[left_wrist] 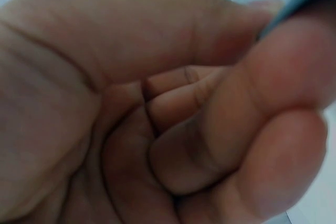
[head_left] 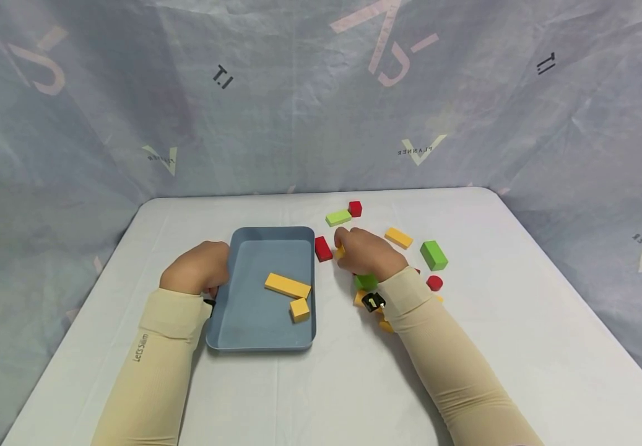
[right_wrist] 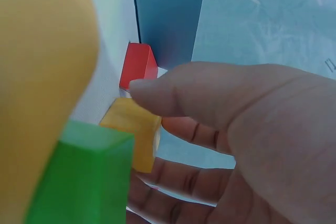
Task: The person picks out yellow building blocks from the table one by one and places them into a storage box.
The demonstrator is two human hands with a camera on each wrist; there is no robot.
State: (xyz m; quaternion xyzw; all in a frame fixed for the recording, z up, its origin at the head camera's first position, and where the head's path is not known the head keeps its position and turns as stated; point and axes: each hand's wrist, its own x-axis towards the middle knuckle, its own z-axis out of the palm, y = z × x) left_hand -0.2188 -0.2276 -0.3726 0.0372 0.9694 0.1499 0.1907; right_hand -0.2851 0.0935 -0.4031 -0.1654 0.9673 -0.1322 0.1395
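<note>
My left hand (head_left: 197, 267) grips the left rim of a blue-grey tray (head_left: 259, 337); in the left wrist view the thumb and curled fingers (left_wrist: 291, 61) pinch that edge. A long yellow block (head_left: 287, 285) and a yellow cube (head_left: 299, 310) lie inside the tray, towards its right side. To the right of the tray, my right hand (head_left: 368, 253) has its thumb and fingers around a small yellow block (right_wrist: 134, 127). A red block (right_wrist: 138, 66) lies between that hand and the tray wall. Close to the camera in the right wrist view stands a green block (right_wrist: 84, 177).
Behind the right hand lie a light green block (head_left: 338, 217) and a red cube (head_left: 355, 209). Further right are a yellow block (head_left: 399, 238), a green block (head_left: 434, 255) and a red round piece (head_left: 434, 283). Several more blocks sit partly hidden under the right forearm.
</note>
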